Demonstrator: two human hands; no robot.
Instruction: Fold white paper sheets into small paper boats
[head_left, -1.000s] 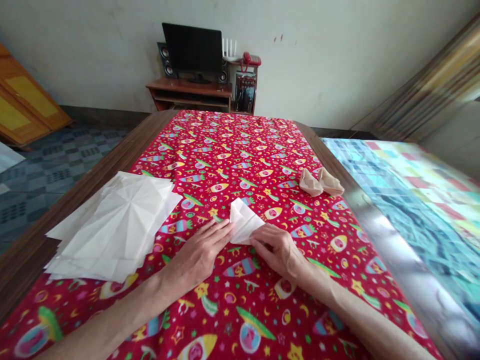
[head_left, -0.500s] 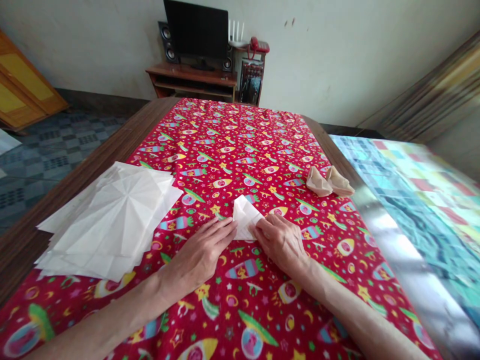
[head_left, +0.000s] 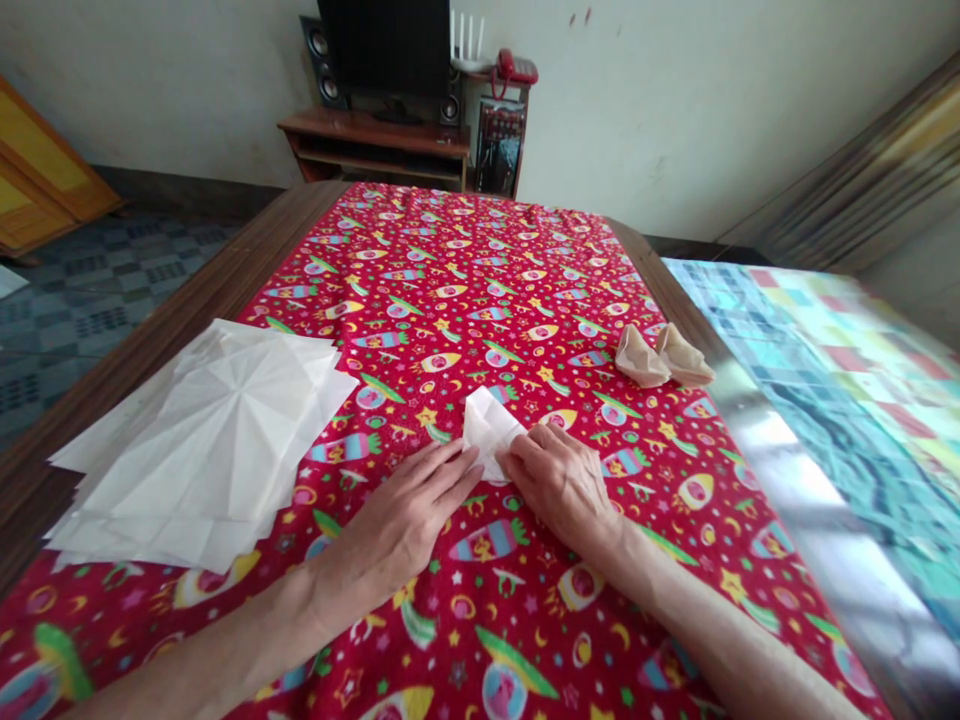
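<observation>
A small folded sheet of white paper (head_left: 489,428) lies on the red patterned cloth in front of me, one corner pointing away. My right hand (head_left: 561,482) has its fingers curled and pinches the paper's right side. Stretched out nearly flat, the fingers of my left hand (head_left: 412,508) rest on its lower left edge; the hand is open. Under the fingertips the paper's near edge is partly hidden. To the left lies a loose stack of white paper sheets (head_left: 217,430), the top one creased in a star pattern.
Two folded paper pieces (head_left: 643,358) stand near the right edge of the tablecloth (head_left: 480,300). Beyond the table are a monitor (head_left: 386,50), a speaker (head_left: 322,65) and a red telephone (head_left: 517,68). A bed with a patterned cover (head_left: 817,400) is at the right.
My left fingertips have slid slightly right and nearer along the paper's lower edge. The right hand keeps its grip. The view has tilted down a little.
</observation>
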